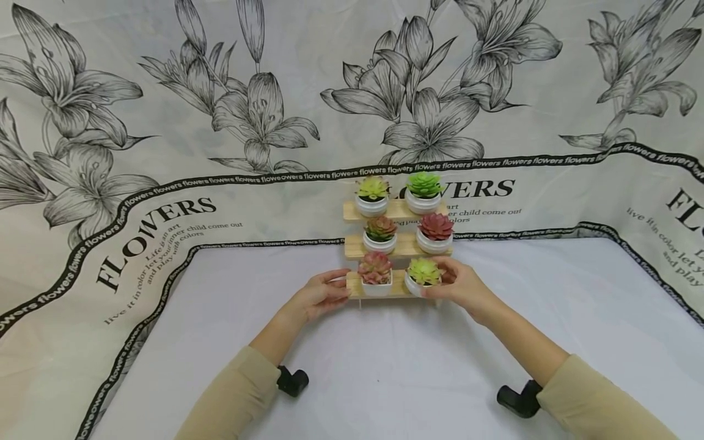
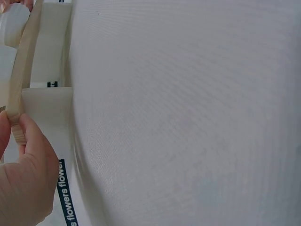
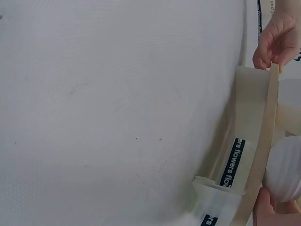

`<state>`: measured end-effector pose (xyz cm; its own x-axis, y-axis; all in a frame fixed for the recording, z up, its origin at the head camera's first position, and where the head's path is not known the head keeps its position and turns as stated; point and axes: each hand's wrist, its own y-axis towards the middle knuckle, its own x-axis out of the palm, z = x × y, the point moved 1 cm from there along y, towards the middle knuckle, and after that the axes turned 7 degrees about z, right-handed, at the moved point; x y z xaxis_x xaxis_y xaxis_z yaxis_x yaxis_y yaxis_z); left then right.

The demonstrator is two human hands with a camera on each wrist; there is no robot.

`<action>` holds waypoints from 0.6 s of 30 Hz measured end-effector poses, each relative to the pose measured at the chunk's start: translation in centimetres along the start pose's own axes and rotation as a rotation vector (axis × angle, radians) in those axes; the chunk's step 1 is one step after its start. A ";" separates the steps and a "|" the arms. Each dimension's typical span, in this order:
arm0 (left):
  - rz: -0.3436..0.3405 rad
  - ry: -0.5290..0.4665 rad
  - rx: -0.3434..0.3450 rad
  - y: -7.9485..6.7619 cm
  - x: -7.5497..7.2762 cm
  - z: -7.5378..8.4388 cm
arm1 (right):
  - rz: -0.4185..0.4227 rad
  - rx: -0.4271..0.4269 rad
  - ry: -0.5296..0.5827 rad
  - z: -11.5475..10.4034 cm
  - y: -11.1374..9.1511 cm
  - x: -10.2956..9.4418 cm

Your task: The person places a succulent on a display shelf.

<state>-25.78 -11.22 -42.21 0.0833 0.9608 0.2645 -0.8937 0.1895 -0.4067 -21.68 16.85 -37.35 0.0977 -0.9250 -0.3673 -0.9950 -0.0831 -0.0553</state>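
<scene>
A three-step wooden plant stand [image 1: 397, 288] holds small potted succulents, two on each step. My left hand [image 1: 321, 294] pinches the left end of its lowest board; the left wrist view shows thumb and fingers at the board's end [image 2: 15, 101]. At the lowest step's right side, my right hand [image 1: 467, 288] grips the round white pot of a yellow-green succulent [image 1: 423, 272], thumb in front and fingers at the side. Left of that pot stands a pink succulent [image 1: 376, 269] in a squarish white pot. In the right wrist view the ribbed round pot [image 3: 284, 165] sits beside the board.
On the middle step are a reddish-green succulent [image 1: 381, 229] and a dark red one [image 1: 436, 227]. The top step bears a yellow-green succulent [image 1: 372, 188] and a bright green one [image 1: 424, 184]. Behind the white tabletop [image 1: 379, 379] hangs a flower-printed cloth [image 1: 297, 214].
</scene>
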 end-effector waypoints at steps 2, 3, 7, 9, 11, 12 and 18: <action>0.002 0.000 0.000 0.0 -0.1 -0.1 | 0.009 -0.001 0.008 0.1 0.1 0.1; 0.003 0.002 0.003 0.0 -0.1 -0.1 | 0.010 -0.006 0.009 0.1 0.2 0.1; -0.015 0.022 0.033 -0.1 -0.2 -0.4 | 0.019 -0.004 0.014 0.3 0.4 0.2; -0.028 0.044 0.059 -0.1 -0.2 -0.6 | 0.022 -0.005 0.013 0.4 0.5 0.2; -0.037 0.079 0.084 -0.1 -0.3 -0.9 | 0.023 -0.001 0.017 0.5 0.5 0.1; -0.035 0.096 0.087 -0.1 -0.4 -1.0 | 0.022 -0.003 0.020 0.5 0.4 0.0; -0.078 0.315 0.157 -0.1 -1.3 -1.2 | 0.010 -0.025 0.043 0.8 -0.3 -0.9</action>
<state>-25.25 -12.27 -43.58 0.2639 0.9645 -0.0031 -0.9340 0.2548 -0.2505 -21.45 17.96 -37.76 0.0877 -0.9407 -0.3276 -0.9961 -0.0828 -0.0288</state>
